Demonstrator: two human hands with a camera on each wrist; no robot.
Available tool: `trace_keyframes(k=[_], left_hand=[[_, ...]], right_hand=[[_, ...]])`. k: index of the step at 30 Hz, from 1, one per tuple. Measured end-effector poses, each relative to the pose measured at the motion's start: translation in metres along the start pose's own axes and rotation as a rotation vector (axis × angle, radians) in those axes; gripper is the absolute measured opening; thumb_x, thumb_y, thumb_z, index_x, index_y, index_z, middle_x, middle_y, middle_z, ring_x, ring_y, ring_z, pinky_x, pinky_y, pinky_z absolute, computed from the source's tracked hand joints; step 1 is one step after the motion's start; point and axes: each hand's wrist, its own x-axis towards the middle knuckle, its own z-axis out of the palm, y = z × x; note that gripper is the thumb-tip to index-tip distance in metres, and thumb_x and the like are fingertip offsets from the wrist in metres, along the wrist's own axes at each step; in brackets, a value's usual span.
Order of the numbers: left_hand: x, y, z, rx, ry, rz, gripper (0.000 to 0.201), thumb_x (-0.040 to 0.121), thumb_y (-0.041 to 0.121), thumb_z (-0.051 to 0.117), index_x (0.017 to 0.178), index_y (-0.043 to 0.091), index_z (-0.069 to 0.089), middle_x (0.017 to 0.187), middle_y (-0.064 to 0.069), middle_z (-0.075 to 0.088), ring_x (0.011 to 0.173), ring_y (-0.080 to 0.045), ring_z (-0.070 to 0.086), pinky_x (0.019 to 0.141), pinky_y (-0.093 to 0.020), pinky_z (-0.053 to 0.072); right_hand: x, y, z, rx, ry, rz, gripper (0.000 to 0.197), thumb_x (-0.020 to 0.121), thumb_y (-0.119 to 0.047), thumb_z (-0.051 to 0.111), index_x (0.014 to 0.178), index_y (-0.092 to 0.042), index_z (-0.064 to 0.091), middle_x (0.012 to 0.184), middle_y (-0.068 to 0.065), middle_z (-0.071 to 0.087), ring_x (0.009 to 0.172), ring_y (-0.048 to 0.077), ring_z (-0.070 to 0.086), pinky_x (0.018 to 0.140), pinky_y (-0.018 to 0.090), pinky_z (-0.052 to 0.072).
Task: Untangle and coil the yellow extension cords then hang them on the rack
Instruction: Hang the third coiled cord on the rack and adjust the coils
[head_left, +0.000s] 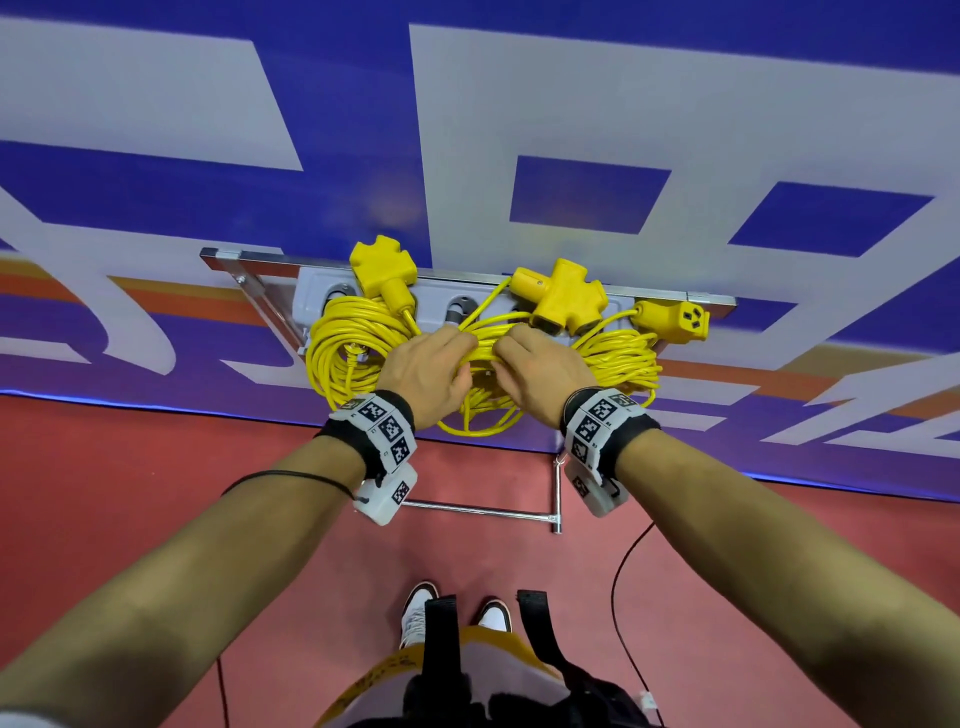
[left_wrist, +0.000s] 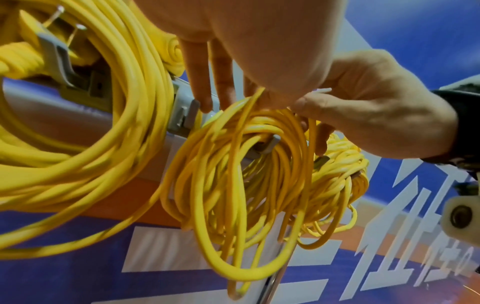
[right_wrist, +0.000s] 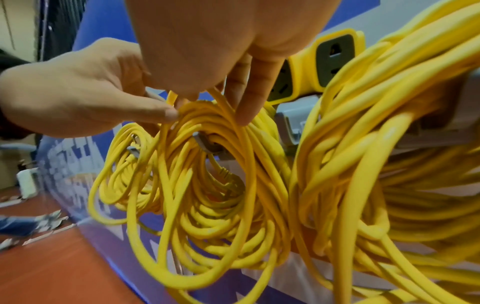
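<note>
Coils hung three across the rack (head_left: 311, 291) — left coil (head_left: 343, 358) was already on its hook with its triple-outlet head (head_left: 382, 270) up top, looked done. Middle coil (head_left: 483, 379) was draped over a grey hook (right_wrist: 207, 144) but loose and messy, so I'd judge it as still being seated. Left hand (head_left: 428, 371) had fingers (left_wrist: 197, 82) extended down onto the top of that bundle, thumb tucked against the strands. Right hand (head_left: 540, 376) sat just beside it, fingers curled into the same strands, thumb pinching them. Right coil (head_left: 618, 364) hung past the right hand, single socket (head_left: 680, 319) at the end — also appeared hung. Remaining work, as I read it: settle the middle coil, then let go.
</note>
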Motion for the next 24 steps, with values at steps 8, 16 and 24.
trace_keyframes(k=[8, 16, 24], left_hand=[[0.021, -0.004, -0.010, -0.068, 0.161, -0.036, 0.016, 0.094, 0.027, 0.056, 0.103, 0.017, 0.064, 0.089, -0.007, 0.066, 0.076, -0.034, 0.064, 0.055, -0.037, 0.048], [0.037, -0.008, -0.008, -0.197, 0.004, -0.291, 0.025, 0.090, 0.028, 0.058, 0.106, 0.019, 0.074, 0.108, 0.001, 0.071, 0.101, -0.026, 0.064, 0.079, -0.035, 0.051], [0.005, -0.005, -0.002, -0.214, -0.008, -0.140, 0.048, 0.077, 0.040, 0.049, 0.112, 0.014, 0.070, 0.100, -0.003, 0.070, 0.098, -0.028, 0.064, 0.078, -0.041, 0.055]], right_hand=[[0.024, 0.015, -0.016, 0.099, 0.082, 0.172, 0.032, 0.095, -0.038, 0.050, 0.093, -0.009, 0.064, 0.092, 0.014, 0.062, 0.087, 0.035, 0.063, 0.055, 0.043, 0.051], [0.007, 0.024, 0.000, -0.094, 0.021, 0.123, 0.030, 0.084, -0.020, 0.059, 0.110, -0.012, 0.071, 0.094, 0.012, 0.063, 0.074, 0.033, 0.063, 0.044, 0.028, 0.039], [-0.003, 0.020, -0.012, 0.180, -0.078, 0.217, 0.031, 0.079, -0.021, 0.052, 0.103, -0.011, 0.069, 0.090, 0.009, 0.063, 0.081, 0.036, 0.065, 0.061, 0.038, 0.052]])
